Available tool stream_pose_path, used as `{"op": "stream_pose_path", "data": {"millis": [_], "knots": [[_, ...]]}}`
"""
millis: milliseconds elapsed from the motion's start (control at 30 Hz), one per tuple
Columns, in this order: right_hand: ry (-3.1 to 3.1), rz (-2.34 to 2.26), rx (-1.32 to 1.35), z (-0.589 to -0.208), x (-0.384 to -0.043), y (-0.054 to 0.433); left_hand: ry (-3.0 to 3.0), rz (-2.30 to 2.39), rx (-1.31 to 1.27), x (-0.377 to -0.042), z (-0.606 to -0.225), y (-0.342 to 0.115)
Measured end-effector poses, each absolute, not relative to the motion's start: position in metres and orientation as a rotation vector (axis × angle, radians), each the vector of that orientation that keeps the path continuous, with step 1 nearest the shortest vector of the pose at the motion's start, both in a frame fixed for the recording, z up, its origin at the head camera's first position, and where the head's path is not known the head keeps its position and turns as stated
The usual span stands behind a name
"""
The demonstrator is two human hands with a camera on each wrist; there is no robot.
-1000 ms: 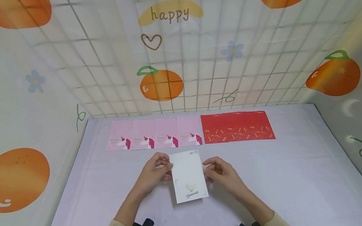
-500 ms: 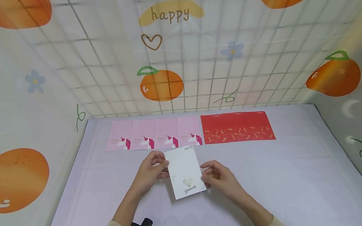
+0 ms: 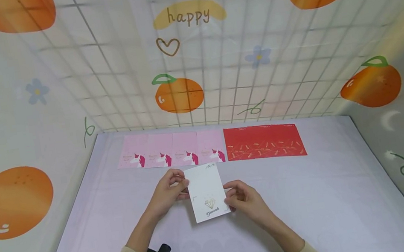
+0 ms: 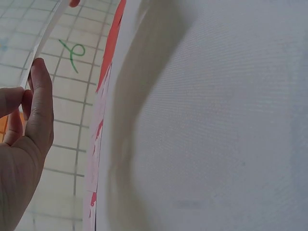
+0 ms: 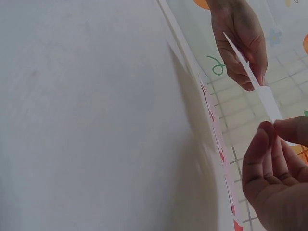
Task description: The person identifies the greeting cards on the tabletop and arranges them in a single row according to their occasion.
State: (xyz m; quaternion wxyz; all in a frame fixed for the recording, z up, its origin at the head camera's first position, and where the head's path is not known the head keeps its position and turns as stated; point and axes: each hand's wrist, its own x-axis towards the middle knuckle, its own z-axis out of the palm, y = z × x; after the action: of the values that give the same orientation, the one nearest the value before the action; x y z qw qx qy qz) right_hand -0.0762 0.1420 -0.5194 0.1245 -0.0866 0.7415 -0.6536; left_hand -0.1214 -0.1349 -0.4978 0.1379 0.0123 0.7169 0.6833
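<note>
A white card (image 3: 205,190) with a gold diamond outline and the word "Diamonds" near its bottom is held up between both hands, slightly turned. My left hand (image 3: 166,193) pinches its left edge, thumb on the printed face. At the lower right edge, my right hand (image 3: 247,200) pinches the card between thumb and fingers. The right wrist view shows the card (image 5: 267,101) edge-on and raised off the table, with the left hand (image 5: 243,43) beyond it. The left wrist view has the left hand (image 4: 29,130) gripping the card's edge.
Several pink unicorn cards (image 3: 160,149) lie overlapping in a row at the back of the white table (image 3: 333,202). Beside them on the right, red cards (image 3: 264,141) with gold sprigs continue the row. A curtain (image 3: 215,55) printed with oranges hangs before a wire grid.
The card has shifted a little up and left and tilted. My right hand has come in from beside the card to pinch its right edge. In the last half second almost nothing moved.
</note>
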Motion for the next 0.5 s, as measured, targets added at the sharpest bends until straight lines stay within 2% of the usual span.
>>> {"op": "stream_pose_path", "data": {"millis": [500], "knots": [[2.126,-1.916,-0.194,-0.519,-0.0765,0.1431,2.052,1.979,0.049,-0.1222,-0.5008,-0.1336]]}}
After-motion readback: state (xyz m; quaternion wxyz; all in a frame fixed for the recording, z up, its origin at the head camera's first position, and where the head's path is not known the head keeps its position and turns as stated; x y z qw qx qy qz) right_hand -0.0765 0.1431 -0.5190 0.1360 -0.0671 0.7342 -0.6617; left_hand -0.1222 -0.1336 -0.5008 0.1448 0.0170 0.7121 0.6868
